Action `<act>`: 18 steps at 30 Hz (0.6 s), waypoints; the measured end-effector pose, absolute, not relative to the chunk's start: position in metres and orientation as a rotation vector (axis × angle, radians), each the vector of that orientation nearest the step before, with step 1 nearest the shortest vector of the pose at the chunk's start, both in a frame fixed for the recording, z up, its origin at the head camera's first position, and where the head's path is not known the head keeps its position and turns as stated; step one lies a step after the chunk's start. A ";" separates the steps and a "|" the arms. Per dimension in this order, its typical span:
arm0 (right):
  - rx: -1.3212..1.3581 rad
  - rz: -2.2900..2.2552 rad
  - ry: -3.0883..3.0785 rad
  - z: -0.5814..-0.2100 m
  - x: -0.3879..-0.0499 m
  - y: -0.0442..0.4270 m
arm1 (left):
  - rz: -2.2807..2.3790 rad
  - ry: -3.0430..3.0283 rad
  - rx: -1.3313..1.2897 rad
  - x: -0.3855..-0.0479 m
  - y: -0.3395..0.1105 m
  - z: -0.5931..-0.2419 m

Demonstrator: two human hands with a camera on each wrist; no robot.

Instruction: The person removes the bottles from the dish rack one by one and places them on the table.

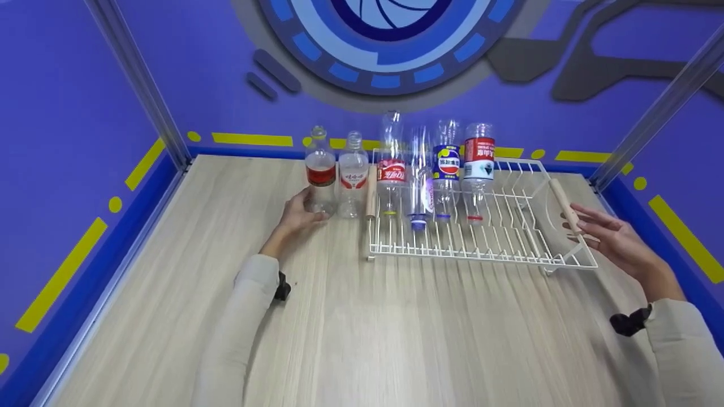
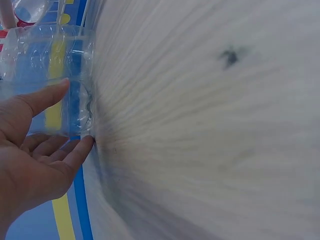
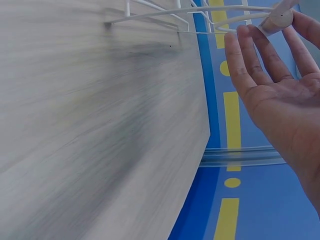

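Note:
My left hand (image 1: 300, 216) is beside the lower part of a clear bottle with a dark red label (image 1: 321, 176), thumb in front and fingers at its left side. In the left wrist view, the fingers of my left hand (image 2: 42, 145) look nearly straight at that clear bottle (image 2: 75, 110). A second clear bottle (image 1: 353, 180) stands close on its right. Over at the rack's right end, my right hand (image 1: 622, 243) touches the wooden handle (image 1: 564, 206) with loosely extended fingers. The right wrist view shows the handle's end (image 3: 278, 21) by the fingertips of my right hand (image 3: 285, 95).
A white wire rack (image 1: 481, 257) holds several upside-down bottles: one with a red label (image 1: 391, 170), a plain one (image 1: 420, 186), a blue-labelled one (image 1: 447, 164) and a red-and-white-labelled one (image 1: 478, 161). Blue walls (image 1: 226, 73) border the wooden table (image 1: 396, 333).

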State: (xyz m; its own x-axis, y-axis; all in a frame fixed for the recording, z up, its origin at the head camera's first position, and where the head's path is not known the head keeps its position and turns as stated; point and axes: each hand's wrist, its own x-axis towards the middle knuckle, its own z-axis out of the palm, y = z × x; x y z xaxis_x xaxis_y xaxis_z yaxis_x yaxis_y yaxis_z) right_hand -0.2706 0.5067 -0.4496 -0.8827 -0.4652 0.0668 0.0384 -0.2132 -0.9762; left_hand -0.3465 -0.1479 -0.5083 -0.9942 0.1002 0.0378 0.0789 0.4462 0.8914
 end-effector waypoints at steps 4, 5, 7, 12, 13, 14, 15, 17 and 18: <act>-0.480 -2.139 1.771 -0.448 -0.270 0.507 | 1.627 2.597 0.074 -0.340 -0.153 -0.505; -0.475 -2.131 1.786 -0.448 -0.269 0.507 | 1.626 2.592 0.055 -0.339 -0.155 -0.504; -0.462 -2.126 1.810 -0.447 -0.268 0.508 | 1.630 2.599 0.036 -0.335 -0.159 -0.502; -0.446 -2.114 1.855 -0.443 -0.264 0.510 | 1.693 2.647 0.039 -0.326 -0.165 -0.500; -0.444 -2.108 1.867 -0.442 -0.263 0.510 | 1.722 2.635 0.022 -0.324 -0.165 -0.500; -0.446 -2.097 1.882 -0.442 -0.262 0.511 | 1.745 2.627 0.003 -0.321 -0.165 -0.499; -0.446 -2.088 1.894 -0.442 -0.261 0.512 | 1.772 2.615 -0.022 -0.317 -0.164 -0.498; -0.443 -2.072 1.916 -0.441 -0.258 0.513 | 1.808 2.595 -0.054 -0.309 -0.161 -0.496; -0.444 -2.064 1.926 -0.441 -0.257 0.514 | 1.823 2.588 -0.058 -0.305 -0.159 -0.495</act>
